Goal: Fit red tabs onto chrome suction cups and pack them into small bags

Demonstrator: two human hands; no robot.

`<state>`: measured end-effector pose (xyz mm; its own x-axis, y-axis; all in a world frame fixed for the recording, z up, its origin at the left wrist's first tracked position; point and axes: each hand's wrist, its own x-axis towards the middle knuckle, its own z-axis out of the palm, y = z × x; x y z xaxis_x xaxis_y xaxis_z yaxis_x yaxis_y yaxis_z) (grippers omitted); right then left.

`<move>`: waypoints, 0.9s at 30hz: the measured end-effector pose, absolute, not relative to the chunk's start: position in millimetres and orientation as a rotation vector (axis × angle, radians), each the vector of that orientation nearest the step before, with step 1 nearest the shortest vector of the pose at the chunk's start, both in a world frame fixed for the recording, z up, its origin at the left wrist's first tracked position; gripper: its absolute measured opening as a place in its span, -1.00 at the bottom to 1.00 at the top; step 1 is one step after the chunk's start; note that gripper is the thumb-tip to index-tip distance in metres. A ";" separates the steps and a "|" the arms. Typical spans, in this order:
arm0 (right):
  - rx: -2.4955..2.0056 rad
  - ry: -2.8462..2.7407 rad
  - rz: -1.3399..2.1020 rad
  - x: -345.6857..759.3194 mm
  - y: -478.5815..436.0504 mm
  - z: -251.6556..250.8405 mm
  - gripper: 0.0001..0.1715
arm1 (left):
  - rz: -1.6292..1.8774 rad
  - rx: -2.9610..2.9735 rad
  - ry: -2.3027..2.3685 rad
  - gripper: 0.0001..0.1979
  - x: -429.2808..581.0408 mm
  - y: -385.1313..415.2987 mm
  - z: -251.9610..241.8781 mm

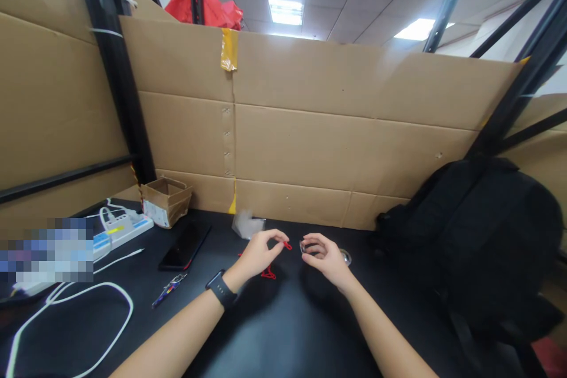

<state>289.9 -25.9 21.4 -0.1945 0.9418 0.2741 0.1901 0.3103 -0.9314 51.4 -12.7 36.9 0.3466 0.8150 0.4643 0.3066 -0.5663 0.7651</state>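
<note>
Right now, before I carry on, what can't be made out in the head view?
Head view:
- Small clear thing at the right hand: too small, partly covered by fingers.
- Red cord: the left hand hides whether its visible parts join.
- Round thing: partly hidden behind the right hand.
- Far left: pixelation masks what lies there.
- White cable: cut off by the bottom edge.

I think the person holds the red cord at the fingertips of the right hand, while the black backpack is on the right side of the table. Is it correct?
Not quite. The head view shows the left hand holding the red cord at its fingertips. The black backpack is indeed on the right side of the table.
</note>
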 end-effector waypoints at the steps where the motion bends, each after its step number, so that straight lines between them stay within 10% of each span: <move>1: -1.010 -1.560 1.039 282.3 -23.1 23.0 -0.44 | 1.211 2.002 0.981 -0.83 55.8 -7.9 35.1; 27: -0.659 -1.240 1.400 252.0 -45.8 12.3 -0.49 | 1.177 2.248 1.163 -0.85 63.6 -37.6 31.5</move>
<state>252.0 -45.8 12.3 -0.2457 0.9380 0.2444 -0.3555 0.1473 -0.9230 63.6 -37.6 31.5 0.3184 0.7953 0.5159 0.5065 -0.6027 0.6166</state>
